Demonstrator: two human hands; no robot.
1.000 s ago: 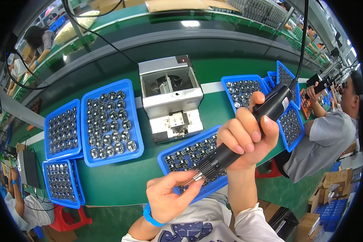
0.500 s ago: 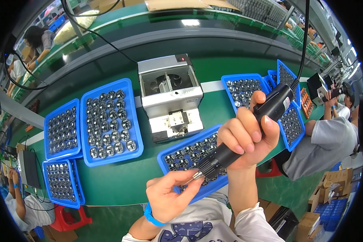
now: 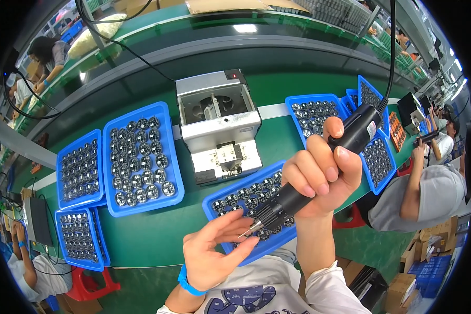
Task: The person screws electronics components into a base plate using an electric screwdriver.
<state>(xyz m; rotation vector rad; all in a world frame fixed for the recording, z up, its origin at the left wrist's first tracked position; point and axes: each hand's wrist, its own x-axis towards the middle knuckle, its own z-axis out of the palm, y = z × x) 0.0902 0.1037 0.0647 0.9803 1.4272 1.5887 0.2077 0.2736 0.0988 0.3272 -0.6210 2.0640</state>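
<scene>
Steady the black cylindrical power screwdriver (image 3: 283, 204), right hand (image 3: 321, 180) clenched round it, left hand (image 3: 213, 255) spread-fingered near its slim silver metal bit (image 3: 253, 228).

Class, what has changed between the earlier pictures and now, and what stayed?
The left hand let go of the metal tip of the electric screwdriver, its fingers opening, and drew slightly left. At right, a grey-shirted co-worker changed pose. The right hand still grips the screwdriver; the silver machine and blue trays stayed put.

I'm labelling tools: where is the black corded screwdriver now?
In the head view, right of centre, the black corded screwdriver is in the right hand, its tip beside the left hand.
</scene>
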